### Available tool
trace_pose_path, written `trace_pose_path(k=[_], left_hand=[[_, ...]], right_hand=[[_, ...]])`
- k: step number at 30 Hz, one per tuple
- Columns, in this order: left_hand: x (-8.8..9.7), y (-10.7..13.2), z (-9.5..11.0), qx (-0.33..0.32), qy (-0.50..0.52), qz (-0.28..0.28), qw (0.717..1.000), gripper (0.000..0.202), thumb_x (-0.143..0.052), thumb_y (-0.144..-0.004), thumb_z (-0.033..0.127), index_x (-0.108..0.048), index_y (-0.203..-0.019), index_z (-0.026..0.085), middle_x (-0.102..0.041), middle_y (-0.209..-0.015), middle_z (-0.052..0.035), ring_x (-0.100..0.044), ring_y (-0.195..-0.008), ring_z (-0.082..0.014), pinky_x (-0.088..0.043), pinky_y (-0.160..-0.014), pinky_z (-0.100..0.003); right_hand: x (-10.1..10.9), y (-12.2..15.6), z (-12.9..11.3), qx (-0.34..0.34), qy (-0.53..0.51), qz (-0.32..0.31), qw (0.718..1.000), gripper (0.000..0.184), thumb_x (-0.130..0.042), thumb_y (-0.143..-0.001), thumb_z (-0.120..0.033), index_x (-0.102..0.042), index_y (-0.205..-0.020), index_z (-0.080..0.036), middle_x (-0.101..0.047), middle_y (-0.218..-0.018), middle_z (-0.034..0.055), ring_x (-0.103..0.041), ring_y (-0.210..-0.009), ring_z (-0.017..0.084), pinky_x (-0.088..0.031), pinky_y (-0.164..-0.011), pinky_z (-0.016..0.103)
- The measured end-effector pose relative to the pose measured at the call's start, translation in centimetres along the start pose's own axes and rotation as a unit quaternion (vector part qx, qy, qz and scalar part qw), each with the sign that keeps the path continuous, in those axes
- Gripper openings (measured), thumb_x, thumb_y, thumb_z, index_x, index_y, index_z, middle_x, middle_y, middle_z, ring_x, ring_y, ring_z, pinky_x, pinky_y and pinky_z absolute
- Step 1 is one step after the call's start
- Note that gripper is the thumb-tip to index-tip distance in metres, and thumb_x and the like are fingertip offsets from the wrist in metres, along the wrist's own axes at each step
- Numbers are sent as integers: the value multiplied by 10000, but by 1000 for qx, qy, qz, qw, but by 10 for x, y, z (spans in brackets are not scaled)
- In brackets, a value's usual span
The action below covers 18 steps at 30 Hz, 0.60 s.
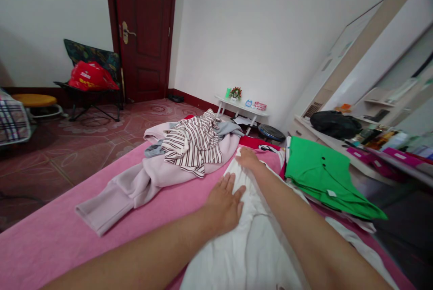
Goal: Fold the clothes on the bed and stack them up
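A white cloth garment (252,245) lies on the pink bedspread (182,200) in front of me, its surface wrinkled. Flat on its left edge rests my left hand (225,204), fingers spread. Farther up, my right hand (248,159) has its fingers closed on the garment's far end, a bit of white showing at the fingertips. Beyond my hands, a brown-and-white striped top (192,141) is heaped over a pale lilac garment (152,172) with one long sleeve or leg stretched left. Right of my right forearm is a folded green garment (318,172) with dark buttons.
A dresser (304,127) with a black bag (334,124) and bottles stands at the right. A small white table (241,104) is by the far wall. Left are a folding chair (91,51) holding a red bag (91,75), a yellow stool (34,99) and a dark red door (145,33).
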<state>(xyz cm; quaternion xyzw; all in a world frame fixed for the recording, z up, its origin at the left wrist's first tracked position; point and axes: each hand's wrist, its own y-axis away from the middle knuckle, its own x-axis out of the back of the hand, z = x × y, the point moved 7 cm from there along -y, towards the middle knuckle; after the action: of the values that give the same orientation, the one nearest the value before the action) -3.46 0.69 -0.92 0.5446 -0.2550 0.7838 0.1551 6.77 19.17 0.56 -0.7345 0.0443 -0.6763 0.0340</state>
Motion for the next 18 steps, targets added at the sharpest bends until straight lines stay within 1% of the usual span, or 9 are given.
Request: trace_pose_path(k=[2,3,4,6,8,11,14,16,18], left_hand=[[-3,0,-1,0,-6,6,1000,552,-283,-940,390,-340,-1444,172,-223,-1525,-171,-162,-1403,-345,-187,-1134,-484],[-4,0,-1,1,-10,10,1000,570,-286,-938,394,-311,-1455,155,-217,-1526,-174,-163,-1405,-338,-188,-1135,-477],[-6,0,-2,3,-13,15,1000,591,-287,-936,396,-282,-1463,128,-211,-1526,-180,-163,-1407,-329,-186,-1138,-467],[-8,1,-3,8,-20,20,1000,627,-285,-934,397,-258,-1460,58,-212,-1521,-198,-165,-1411,-313,-179,-1144,-444],[-9,2,-2,9,-24,18,1000,636,-277,-934,394,-278,-1441,11,-227,-1513,-210,-174,-1410,-306,-176,-1146,-428],[-7,3,-1,5,-31,15,999,634,-279,-932,400,-322,-1416,-6,-249,-1503,-215,-198,-1404,-305,-177,-1142,-420],[-4,5,0,3,-37,9,999,636,-282,-932,423,-330,-1413,9,-263,-1500,-205,-214,-1401,-300,-184,-1137,-421],[-3,7,0,-1,-38,6,999,635,-275,-935,426,-327,-1413,12,-265,-1499,-207,-218,-1400,-298,-186,-1134,-418],[-2,8,1,-5,-39,11,999,628,-265,-939,420,-334,-1409,9,-271,-1496,-212,-218,-1401,-293,-181,-1134,-414]], right_hand=[[4,13,-1,30,10,-13,999,614,-602,-815,-333,-421,-1366,-127,-387,-1444,175,-316,-1354,290,-304,-1054,397],[4,23,0,57,10,-16,998,649,-560,-846,-353,-340,-1422,-150,-300,-1504,141,-230,-1396,265,-260,-1087,389],[2,33,2,86,9,-19,996,643,-485,-891,-375,-261,-1461,-178,-228,-1540,103,-165,-1418,237,-226,-1108,385],[-7,53,9,126,5,-37,991,578,-301,-958,-407,-167,-1491,-229,-154,-1565,52,-108,-1432,208,-193,-1123,410],[-18,67,20,122,6,-60,991,552,-197,-973,-438,-154,-1493,-258,-135,-1568,42,-102,-1433,221,-179,-1120,464],[-24,79,27,82,12,-75,994,568,-180,-969,-467,-177,-1491,-244,-135,-1566,69,-115,-1429,255,-171,-1112,500],[-19,98,22,70,19,-73,995,593,-200,-965,-470,-199,-1489,-193,-153,-1557,113,-140,-1421,291,-197,-1098,508],[-12,122,19,80,32,-67,994,593,-227,-963,-457,-229,-1480,-166,-162,-1553,132,-158,-1417,297,-220,-1090,502],[-4,153,18,106,44,-56,992,576,-261,-959,-438,-280,-1461,-155,-216,-1537,142,-202,-1407,284,-236,-1086,495]])
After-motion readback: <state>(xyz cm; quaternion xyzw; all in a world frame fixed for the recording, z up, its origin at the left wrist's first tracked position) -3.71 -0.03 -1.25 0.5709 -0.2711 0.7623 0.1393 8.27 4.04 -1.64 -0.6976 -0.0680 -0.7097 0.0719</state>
